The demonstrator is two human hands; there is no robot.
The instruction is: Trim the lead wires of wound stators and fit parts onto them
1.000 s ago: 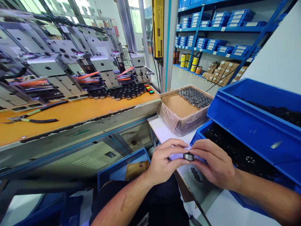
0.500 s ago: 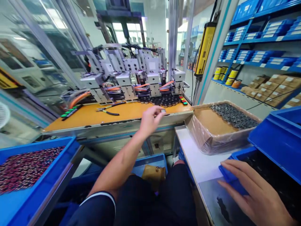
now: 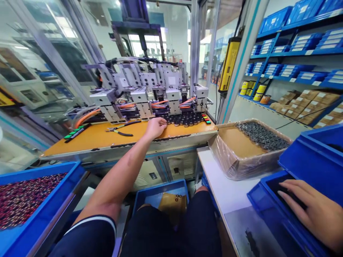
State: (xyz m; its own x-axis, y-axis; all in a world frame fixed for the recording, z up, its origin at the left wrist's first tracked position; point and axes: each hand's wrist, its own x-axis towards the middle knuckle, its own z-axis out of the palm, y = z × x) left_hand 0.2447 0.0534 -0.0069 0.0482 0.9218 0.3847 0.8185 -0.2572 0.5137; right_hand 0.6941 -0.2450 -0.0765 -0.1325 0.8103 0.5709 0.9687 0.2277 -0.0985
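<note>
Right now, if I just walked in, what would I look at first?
Probably the big silvery machine on the orange bench top. In front, the left hand is by many dark round parts. At right, the right hand is at the opening of the lower blue bin.

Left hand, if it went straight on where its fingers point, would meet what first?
Probably the cluster of round black-and-silver parts; whether the left hand touches them is unclear.
</note>
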